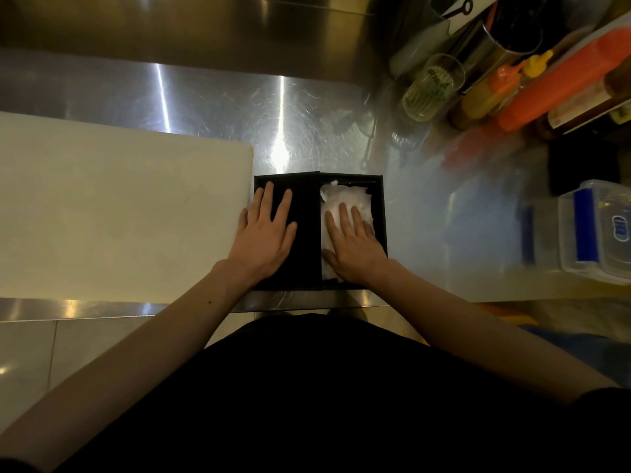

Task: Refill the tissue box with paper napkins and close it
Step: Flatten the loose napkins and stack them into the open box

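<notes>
Head view showed a black tissue box (380,213) at the front edge of the steel counter (205,97), just beside a white board (119,206). The left hand (266,233) lay flat on the lid (307,199) at the left, fingers straight and spread. The right hand (355,247) pressed straight fingers onto the white napkins (345,196) in the open right half.

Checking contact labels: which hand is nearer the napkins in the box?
Right. The right hand lies flat on the napkins; the left hand rests on the black lid beside them.
</notes>
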Demonstrator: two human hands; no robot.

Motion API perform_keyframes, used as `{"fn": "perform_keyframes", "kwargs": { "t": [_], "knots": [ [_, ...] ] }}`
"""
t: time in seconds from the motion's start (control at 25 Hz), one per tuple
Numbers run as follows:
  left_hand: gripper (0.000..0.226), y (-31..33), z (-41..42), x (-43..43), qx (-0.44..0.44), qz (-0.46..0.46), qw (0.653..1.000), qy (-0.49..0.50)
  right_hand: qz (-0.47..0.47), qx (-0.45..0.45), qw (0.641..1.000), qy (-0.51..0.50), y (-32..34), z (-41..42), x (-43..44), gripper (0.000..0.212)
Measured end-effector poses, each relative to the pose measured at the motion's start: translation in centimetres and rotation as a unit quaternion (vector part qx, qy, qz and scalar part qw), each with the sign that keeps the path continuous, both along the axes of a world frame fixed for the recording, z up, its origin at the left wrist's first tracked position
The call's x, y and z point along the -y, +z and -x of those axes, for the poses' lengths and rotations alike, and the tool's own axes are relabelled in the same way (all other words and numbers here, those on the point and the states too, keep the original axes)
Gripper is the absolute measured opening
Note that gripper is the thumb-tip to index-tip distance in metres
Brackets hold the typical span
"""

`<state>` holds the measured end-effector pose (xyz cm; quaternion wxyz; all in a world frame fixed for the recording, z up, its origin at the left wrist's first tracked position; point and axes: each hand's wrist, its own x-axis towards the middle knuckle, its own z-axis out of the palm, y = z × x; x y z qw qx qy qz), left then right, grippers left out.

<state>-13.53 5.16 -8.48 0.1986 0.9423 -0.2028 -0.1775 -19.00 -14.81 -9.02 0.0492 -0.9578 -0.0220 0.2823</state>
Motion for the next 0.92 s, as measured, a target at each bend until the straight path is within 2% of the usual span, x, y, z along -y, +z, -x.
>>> {"fn": "perform_keyframes", "kwargs": {
  "t": [0.12,0.24,0.36,0.44,0.68,0.92],
  "knots": [
    [0.061,0.1,0.0,-0.2,0.0,-0.014,1.0,-0.009,-0.011,0.017,1.0,-0.004,0.3,0.3,-0.3,0.075],
    [0.061,0.2,-0.2,-0.4,0.008,-0.023,1.0,-0.021,-0.048,0.08,0.995,-0.026,1.4,0.7,-0.3,0.069],
    [0.062,0.3,0.0,-0.7,0.017,-0.028,0.998,-0.045,-0.151,0.154,0.969,-0.119,3.2,0.7,0.5,0.06],
    [0.062,0.4,0.4,-0.8,0.027,-0.031,0.997,-0.062,-0.172,0.188,0.954,-0.155,4.5,0.5,1.9,0.056],
    [0.062,1.9,1.7,-0.4,0.056,-0.042,0.995,-0.067,-0.144,0.23,0.957,-0.106,6.6,-0.1,5.5,0.052],
    [0.06,4.0,5.5,1.4,0.101,-0.053,0.993,-0.003,-0.173,0.247,0.953,0.005,8.6,0.3,5.8,0.051]
  ]
}}
